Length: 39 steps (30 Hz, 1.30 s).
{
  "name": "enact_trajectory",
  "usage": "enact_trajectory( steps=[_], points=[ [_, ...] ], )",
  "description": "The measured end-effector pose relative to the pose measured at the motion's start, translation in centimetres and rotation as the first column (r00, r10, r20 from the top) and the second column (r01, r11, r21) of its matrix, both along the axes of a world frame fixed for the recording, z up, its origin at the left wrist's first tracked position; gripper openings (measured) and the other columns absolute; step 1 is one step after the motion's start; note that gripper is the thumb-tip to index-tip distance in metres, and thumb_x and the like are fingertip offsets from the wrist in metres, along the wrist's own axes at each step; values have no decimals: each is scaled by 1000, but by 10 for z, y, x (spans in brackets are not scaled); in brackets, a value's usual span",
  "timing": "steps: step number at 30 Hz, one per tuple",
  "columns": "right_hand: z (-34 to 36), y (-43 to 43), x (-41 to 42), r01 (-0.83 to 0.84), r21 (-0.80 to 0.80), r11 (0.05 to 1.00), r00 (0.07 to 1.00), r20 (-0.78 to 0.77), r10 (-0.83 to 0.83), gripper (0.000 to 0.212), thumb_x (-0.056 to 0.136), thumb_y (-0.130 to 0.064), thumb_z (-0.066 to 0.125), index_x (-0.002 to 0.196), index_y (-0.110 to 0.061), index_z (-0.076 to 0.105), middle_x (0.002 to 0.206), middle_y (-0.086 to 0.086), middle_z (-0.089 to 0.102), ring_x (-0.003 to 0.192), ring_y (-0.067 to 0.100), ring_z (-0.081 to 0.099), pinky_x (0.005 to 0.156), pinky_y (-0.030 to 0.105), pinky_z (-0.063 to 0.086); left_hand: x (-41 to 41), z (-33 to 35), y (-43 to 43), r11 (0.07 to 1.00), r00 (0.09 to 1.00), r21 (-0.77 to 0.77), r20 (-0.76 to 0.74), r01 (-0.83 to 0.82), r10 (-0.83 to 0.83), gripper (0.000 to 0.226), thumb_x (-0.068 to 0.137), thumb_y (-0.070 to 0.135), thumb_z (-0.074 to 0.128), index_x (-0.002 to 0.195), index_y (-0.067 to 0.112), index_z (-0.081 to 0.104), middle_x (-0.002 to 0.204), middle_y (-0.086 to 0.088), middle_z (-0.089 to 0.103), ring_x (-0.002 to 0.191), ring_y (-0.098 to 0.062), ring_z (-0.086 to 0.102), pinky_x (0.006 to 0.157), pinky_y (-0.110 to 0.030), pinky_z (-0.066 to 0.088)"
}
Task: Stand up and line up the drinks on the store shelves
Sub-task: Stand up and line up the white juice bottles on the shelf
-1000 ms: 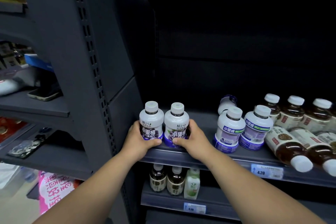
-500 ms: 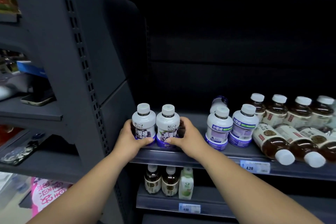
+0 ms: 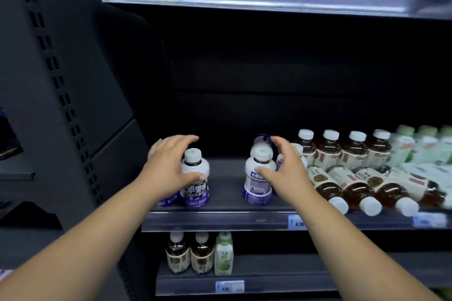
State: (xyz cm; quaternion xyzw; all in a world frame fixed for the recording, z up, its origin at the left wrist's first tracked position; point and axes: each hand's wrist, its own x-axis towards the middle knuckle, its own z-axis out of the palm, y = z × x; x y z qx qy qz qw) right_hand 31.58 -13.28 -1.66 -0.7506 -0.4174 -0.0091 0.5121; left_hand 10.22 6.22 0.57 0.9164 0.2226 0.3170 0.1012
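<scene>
Left hand [image 3: 168,168]: fingers were apart, thumb touching the purple-label bottle [image 3: 195,186]; no grip.
Right hand [image 3: 286,171]: fingers were apart, curved about the white bottle [image 3: 257,179]; unclamped.
Risk: I judged a careless brush could topple either. Tea bottles [image 3: 342,187] lay just right, liable to roll off the shelf [image 3: 220,220].

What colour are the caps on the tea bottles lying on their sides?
White caps, clearest in the head view.

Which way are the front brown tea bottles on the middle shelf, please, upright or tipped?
Tipped: the front tea bottles lie on their sides, white caps toward the shelf edge; the row behind stands upright.
</scene>
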Motion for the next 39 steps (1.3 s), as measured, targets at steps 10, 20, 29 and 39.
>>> enact_trajectory(
  steps=[10,20,29,39],
  points=[
    [-38,28,-4,-49,-166,985,987,-162,22,117,44,-49,84,144,-35,26,137,-1,42,124,18,48,108,39,42,6,0,7,999,985,-35,-174,-9,3,71,68,50,81,133,40,53,136,23,49,131,-7,44,119,-50,5],
    [-60,49,-28,-302,-126,945,902,-358,241,121,73,-12,81,157,-33,-3,136,-9,53,116,8,59,99,30,50,12,12,10,998,987,-58,-162,11,-20,60,78,44,77,133,38,54,136,17,52,130,-8,45,119,-51,9],
    [-71,53,-31,-330,-124,936,891,-368,266,116,75,-14,76,156,-35,-5,138,-14,48,118,-3,54,89,18,49,51,25,-4,988,972,-137,-211,73,-101,46,80,61,67,121,41,60,117,18,63,114,-5,56,119,-52,15],
    [-23,7,10,-189,47,981,957,-214,194,73,74,-12,87,123,-46,46,119,-10,56,110,6,57,89,24,46,80,29,-22,992,961,-121,-269,27,-59,47,75,68,67,109,36,63,93,15,67,95,-10,61,97,-38,44]
  ],
)
